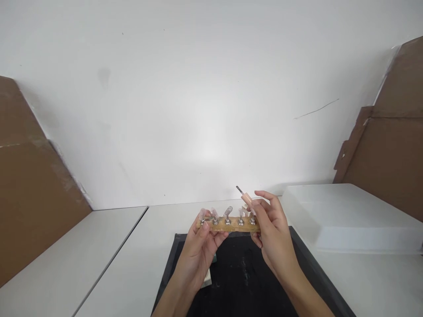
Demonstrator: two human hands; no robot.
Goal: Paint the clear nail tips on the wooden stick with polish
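Note:
A wooden strip is held level above the black mat. Several small metal stands with pale, translucent tip-like pieces stand along it, some of them tilted. My left hand grips the strip's left end, thumb in front. In my right hand a small brush with a pinkish handle is pinched between thumb and fingers, its dark tip pointing up and left. That hand is also at the strip's right end, partly hiding it.
Beneath my hands lies a black mat, with a pale block and a green item partly hidden by my left hand. A white box is at right. Brown cardboard flanks the white wall.

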